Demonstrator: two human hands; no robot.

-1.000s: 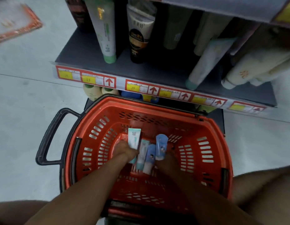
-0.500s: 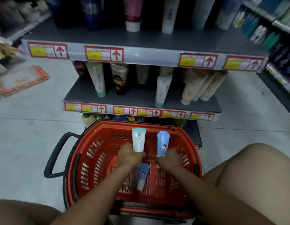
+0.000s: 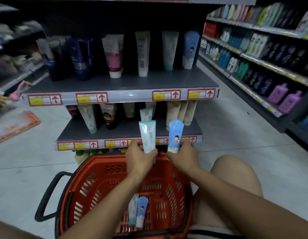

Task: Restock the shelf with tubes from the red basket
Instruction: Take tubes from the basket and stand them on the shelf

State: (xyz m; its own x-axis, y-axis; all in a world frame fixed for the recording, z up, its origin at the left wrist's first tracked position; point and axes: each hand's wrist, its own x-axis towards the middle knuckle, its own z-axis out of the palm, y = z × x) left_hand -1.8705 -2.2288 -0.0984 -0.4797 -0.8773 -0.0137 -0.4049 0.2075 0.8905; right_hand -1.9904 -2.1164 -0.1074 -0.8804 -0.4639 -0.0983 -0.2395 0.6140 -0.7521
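Before the shelf (image 3: pixel 125 83), left hand (image 3: pixel 140 158) grips teal tube (image 3: pixel 148 135), right hand (image 3: pixel 183 156) blue tube (image 3: pixel 174 135).

I see a teal tube (image 3: pixel 148 137) and blue tube (image 3: pixel 174 136) upright above the red basket (image 3: pixel 91 187), which holds two more tubes (image 3: pixel 138 211).

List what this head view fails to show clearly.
- Price labels: print too small and blurred.
- Two tubes left in the red basket: lower ends behind the left forearm.
- Lowest shelf products: hidden by the shelf edge and basket.
- Left-side goods: motion-blurred.
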